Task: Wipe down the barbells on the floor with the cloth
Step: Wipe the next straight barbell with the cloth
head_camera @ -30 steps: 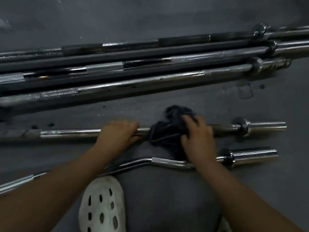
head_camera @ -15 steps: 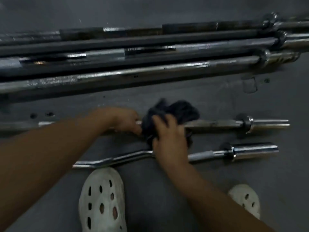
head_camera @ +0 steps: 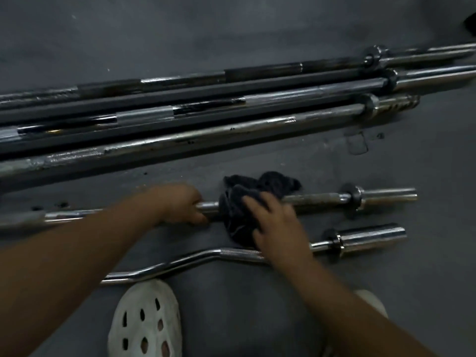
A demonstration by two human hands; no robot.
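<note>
Floor [head_camera: 231, 29]: dark grey, matte, a few dark specks near the bars.

Long barbells [head_camera: 231, 130]: several lie side by side across the upper half, touching or nearly so, running from left edge to upper right. Collars and sleeves at the right end. Finish is patchy, with dull and bright sections alternating.

Straight bar [head_camera: 316, 198]: shorter, lies alone on the floor nearer the person, well apart from the long group. Collar and sleeve at the right end.

Curl bar [head_camera: 231, 252]: wavy chrome shaft, nearest the person, just beside the straight bar, thick sleeve at the right.

Left hand [head_camera: 177, 204]: fingers curled round the straight bar's shaft, gripping it just left of the cloth.

Right hand [head_camera: 278, 225]: motion-blurred. Fingers curve over the cloth and hold it against the straight bar. Thumb hidden; cannot tell how it lies.

Cloth [head_camera: 239, 202]: dark, bunched, wrapped about the middle of the straight bar, loose folds spilling onto the floor behind and in front of it.

White clog [head_camera: 146, 323]: perforated, below the curl bar. Second clog [head_camera: 373, 302]: mostly hidden by the right forearm.
</note>
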